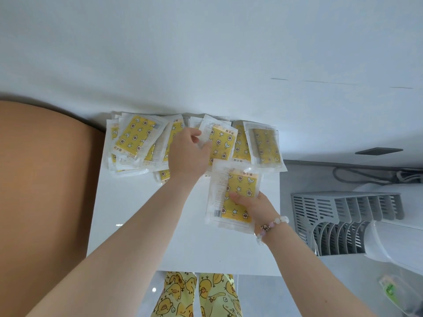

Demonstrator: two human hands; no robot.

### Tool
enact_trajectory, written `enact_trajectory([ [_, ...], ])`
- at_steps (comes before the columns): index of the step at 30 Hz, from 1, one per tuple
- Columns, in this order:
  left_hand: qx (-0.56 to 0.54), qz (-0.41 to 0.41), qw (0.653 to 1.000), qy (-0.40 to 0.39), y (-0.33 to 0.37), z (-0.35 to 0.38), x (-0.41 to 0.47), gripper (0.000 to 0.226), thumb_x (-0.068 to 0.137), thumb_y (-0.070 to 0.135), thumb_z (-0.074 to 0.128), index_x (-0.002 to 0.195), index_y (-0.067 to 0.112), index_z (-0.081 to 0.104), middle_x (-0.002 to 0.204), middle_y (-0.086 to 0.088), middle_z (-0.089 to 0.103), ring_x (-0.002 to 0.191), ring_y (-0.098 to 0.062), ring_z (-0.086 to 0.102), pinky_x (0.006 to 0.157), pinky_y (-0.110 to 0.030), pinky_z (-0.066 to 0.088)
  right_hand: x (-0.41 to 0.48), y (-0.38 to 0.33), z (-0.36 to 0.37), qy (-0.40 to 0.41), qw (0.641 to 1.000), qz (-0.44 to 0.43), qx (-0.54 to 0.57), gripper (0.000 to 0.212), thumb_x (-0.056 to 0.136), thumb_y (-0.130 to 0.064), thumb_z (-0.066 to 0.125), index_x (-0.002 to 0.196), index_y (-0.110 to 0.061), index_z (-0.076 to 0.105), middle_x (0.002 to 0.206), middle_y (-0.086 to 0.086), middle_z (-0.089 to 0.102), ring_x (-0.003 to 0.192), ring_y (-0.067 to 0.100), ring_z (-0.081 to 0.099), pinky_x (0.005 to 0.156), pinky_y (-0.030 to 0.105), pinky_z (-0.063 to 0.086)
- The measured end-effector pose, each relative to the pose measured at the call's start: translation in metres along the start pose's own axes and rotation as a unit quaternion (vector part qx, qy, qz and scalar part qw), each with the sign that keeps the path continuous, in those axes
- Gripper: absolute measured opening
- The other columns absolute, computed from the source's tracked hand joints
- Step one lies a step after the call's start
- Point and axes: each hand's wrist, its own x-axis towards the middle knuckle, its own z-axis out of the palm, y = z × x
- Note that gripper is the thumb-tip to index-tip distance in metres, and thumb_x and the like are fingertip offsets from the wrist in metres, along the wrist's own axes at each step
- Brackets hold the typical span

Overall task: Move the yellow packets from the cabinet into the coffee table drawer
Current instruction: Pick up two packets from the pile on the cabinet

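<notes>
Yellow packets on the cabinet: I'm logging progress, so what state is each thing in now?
Left hand: pinches one packet's edge.
Pinched packet: face up, on the pile.
Right hand: grips a second packet.
Held packet: face up, nearer than the pile.
Packet pile: overlapping, against the wall.
Cabinet top: bears the pile.

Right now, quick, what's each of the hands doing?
Left hand: pinching a pile packet.
Right hand: holding a separate packet.
</notes>
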Motion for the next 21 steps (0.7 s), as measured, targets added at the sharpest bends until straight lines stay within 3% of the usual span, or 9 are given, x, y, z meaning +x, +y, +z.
enact_trajectory([
  [3, 0.048, -0.042, 0.997, 0.036, 0.002, 0.007, 0.007, 0.042, 0.084, 0.03, 0.069, 0.119, 0.013, 0.053, 0.113, -0.002, 0.056, 0.105, -0.02, 0.055, 0.079, -0.027, 0.042, -0.001, 0.005, -0.011, 0.018, 0.999, 0.008, 0.046, 0.01, 0.083, -0.009, 0.068, 0.091, -0.014, 0.069, 0.094, 0.007, 0.074, 0.093, 0.03, 0.069, 0.09, 0.047, 0.052],
  [6, 0.124, -0.068, 0.99, 0.025, 0.006, 0.017, 0.008, 0.065, 0.075, 0.043, 0.075, 0.124, 0.012, 0.045, 0.124, -0.005, 0.049, 0.117, -0.022, 0.047, 0.086, -0.035, 0.044, -0.005, 0.009, -0.021, 0.034, 0.997, 0.011, 0.065, 0.01, 0.084, -0.006, 0.067, 0.091, -0.012, 0.069, 0.089, 0.006, 0.074, 0.089, 0.029, 0.069, 0.089, 0.046, 0.052],
  [9, 0.176, -0.072, 0.982, 0.015, 0.009, 0.025, 0.008, 0.078, 0.069, 0.052, 0.077, 0.125, 0.009, 0.041, 0.127, -0.007, 0.045, 0.119, -0.024, 0.043, 0.078, -0.037, 0.044, -0.007, 0.012, -0.028, 0.055, 0.996, 0.007, 0.07, 0.009, 0.084, -0.005, 0.067, 0.089, -0.012, 0.068, 0.084, 0.004, 0.075, 0.087, 0.028, 0.069, 0.09, 0.046, 0.052],
  [11, 0.189, -0.063, 0.98, 0.016, 0.007, 0.027, 0.009, 0.081, 0.067, 0.054, 0.077, 0.124, 0.009, 0.042, 0.127, -0.008, 0.045, 0.118, -0.024, 0.044, 0.075, -0.036, 0.045, -0.008, 0.013, -0.031, 0.062, 0.996, 0.006, 0.071, 0.01, 0.083, -0.005, 0.067, 0.09, -0.012, 0.069, 0.09, 0.006, 0.074, 0.092, 0.03, 0.069, 0.093, 0.048, 0.05],
  [14, 0.201, -0.06, 0.978, 0.016, 0.006, 0.028, 0.012, 0.083, 0.065, 0.055, 0.078, 0.123, 0.008, 0.041, 0.125, -0.008, 0.048, 0.117, -0.024, 0.046, 0.082, -0.036, 0.046, -0.008, 0.01, -0.031, 0.06, 0.996, 0.004, 0.069, 0.012, 0.083, -0.005, 0.067, 0.093, -0.011, 0.069, 0.094, 0.009, 0.074, 0.093, 0.031, 0.068, 0.094, 0.05, 0.05],
  [21, 0.188, -0.082, 0.979, 0.004, 0.009, 0.031, 0.016, 0.075, 0.07, 0.044, 0.08, 0.122, 0.007, 0.041, 0.122, -0.009, 0.05, 0.107, -0.027, 0.056, 0.082, -0.037, 0.048, -0.011, 0.004, -0.023, 0.049, 0.995, 0.001, 0.085, 0.012, 0.083, -0.002, 0.066, 0.091, -0.01, 0.068, 0.09, 0.009, 0.073, 0.095, 0.033, 0.067, 0.092, 0.05, 0.05],
])
